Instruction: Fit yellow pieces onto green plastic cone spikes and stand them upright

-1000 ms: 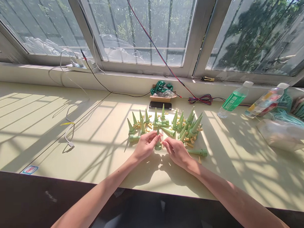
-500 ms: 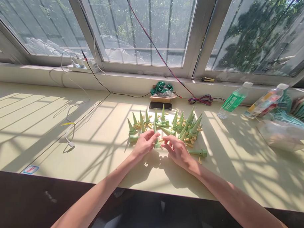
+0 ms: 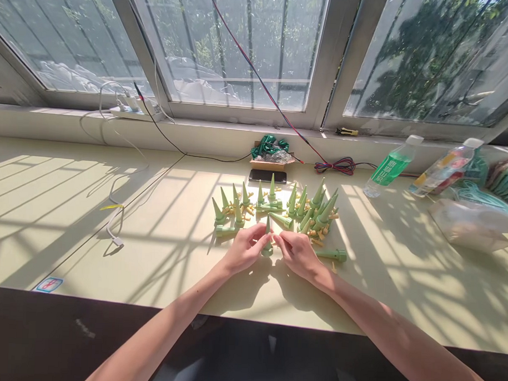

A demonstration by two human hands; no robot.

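Note:
My left hand point(image 3: 247, 248) is closed around a green cone-shaped plastic spike point(image 3: 267, 247), which stands point up with its wider base near the table. Close beside it, my right hand point(image 3: 297, 252) is pinched at the spike's side. A small yellow peg is mostly covered by those right fingertips. Behind both hands, several more green spikes point(image 3: 321, 215) stand or lie in a loose group. Small yellow pegs point(image 3: 318, 241) are scattered among them. One green spike point(image 3: 333, 254) lies on its side by my right wrist, with a single yellow peg point(image 3: 334, 267) in front of it.
A dark phone point(image 3: 268, 176) lies behind the spikes, before a small box point(image 3: 272, 158) of green material. To the right are a green-labelled bottle point(image 3: 392, 167), another bottle point(image 3: 446, 166) and a plastic bag point(image 3: 469, 226). A white cable point(image 3: 115, 238) lies left on the table point(image 3: 160, 265).
The spike in my left hand has moved slightly right and now stands more upright. My right fingers have closed in against its side, covering most of the yellow peg.

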